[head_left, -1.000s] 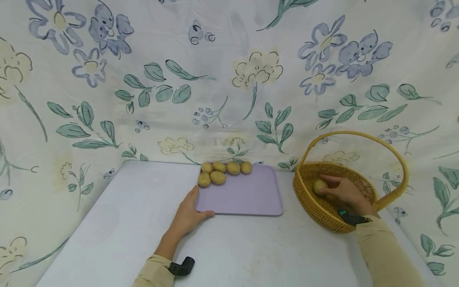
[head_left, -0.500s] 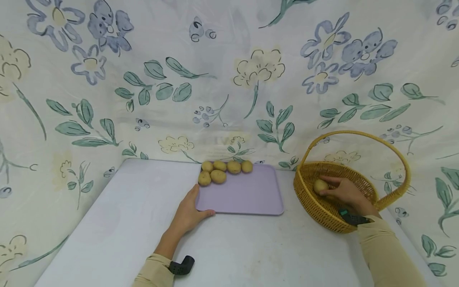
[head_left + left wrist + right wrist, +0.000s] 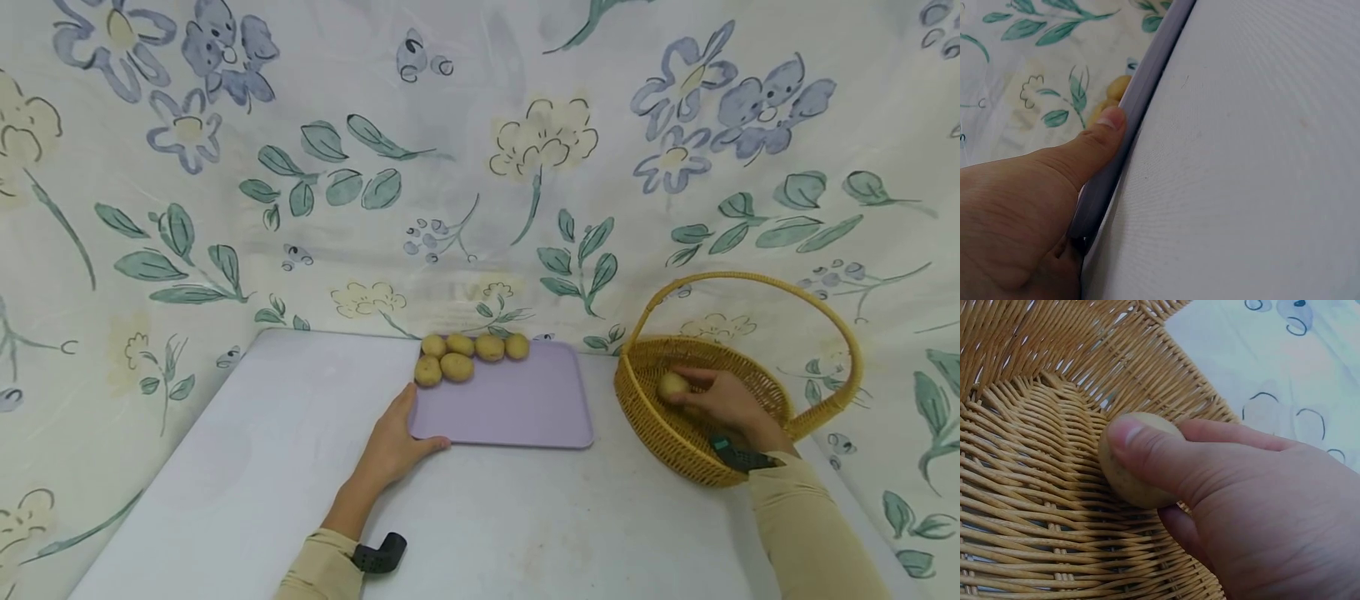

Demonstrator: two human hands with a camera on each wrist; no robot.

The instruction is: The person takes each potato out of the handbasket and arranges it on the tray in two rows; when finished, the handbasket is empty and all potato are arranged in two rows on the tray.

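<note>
In the head view, a lilac tray (image 3: 517, 412) lies toward the back of the table with several potatoes (image 3: 457, 367) grouped at its back left. My left hand (image 3: 393, 442) is spread at the tray's front left corner, thumb along the front edge and fingers beside the left edge. The left wrist view has the thumb (image 3: 1100, 137) pressing against the tray's rim (image 3: 1138, 100). Inside a wicker basket (image 3: 652, 433) at the right, my right hand (image 3: 723, 404) grips one potato (image 3: 1138, 475) between thumb and fingers; part of that potato is covered by the hand.
The basket's tall arched handle (image 3: 742, 277) rises above its bowl and slants to the right. Behind the table hangs a floral cloth (image 3: 450, 275). The white tabletop (image 3: 540, 525) stretches in front of the tray.
The view has shifted very slightly. Both hands keep their places, the left at the tray corner and the right on the potato in the basket.
</note>
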